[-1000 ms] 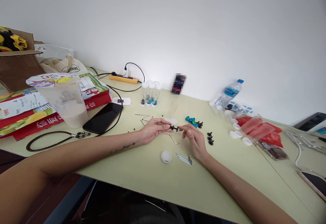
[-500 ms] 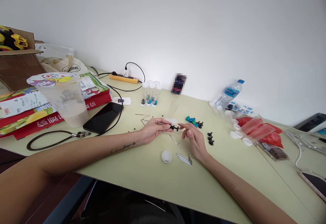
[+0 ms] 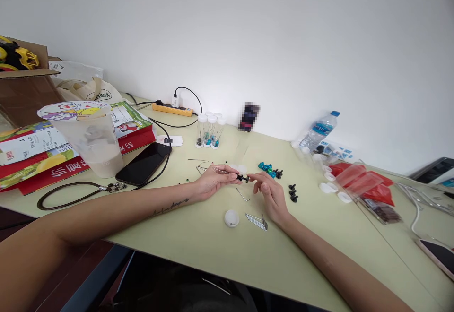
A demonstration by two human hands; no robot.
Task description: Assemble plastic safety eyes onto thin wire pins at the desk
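Observation:
My left hand (image 3: 216, 180) pinches a small black bolt-like part (image 3: 242, 178) above the table, its wide end pointing right. My right hand (image 3: 270, 193) has its index finger stretched to that end, seemingly touching it, while the other fingers curl loosely around nothing. Below lie a single hex key (image 3: 243, 195), a bunch of hex keys (image 3: 257, 222) and a round white cap (image 3: 231, 218) with tiny bits inside. More black parts (image 3: 293, 193) stand to the right of my right hand, with blue and green parts (image 3: 268, 168) behind it.
Filled clear tubes (image 3: 210, 132) stand near an orange power strip (image 3: 172, 109). On the left are a plastic cup (image 3: 94, 142), a phone (image 3: 144, 163) and a corded strap (image 3: 71, 190). A water bottle (image 3: 321, 130), empty tubes (image 3: 360, 182) and white caps (image 3: 344, 197) lie at right.
My right index finger has shifted slightly left against the end of the black part. My left hand stays in place.

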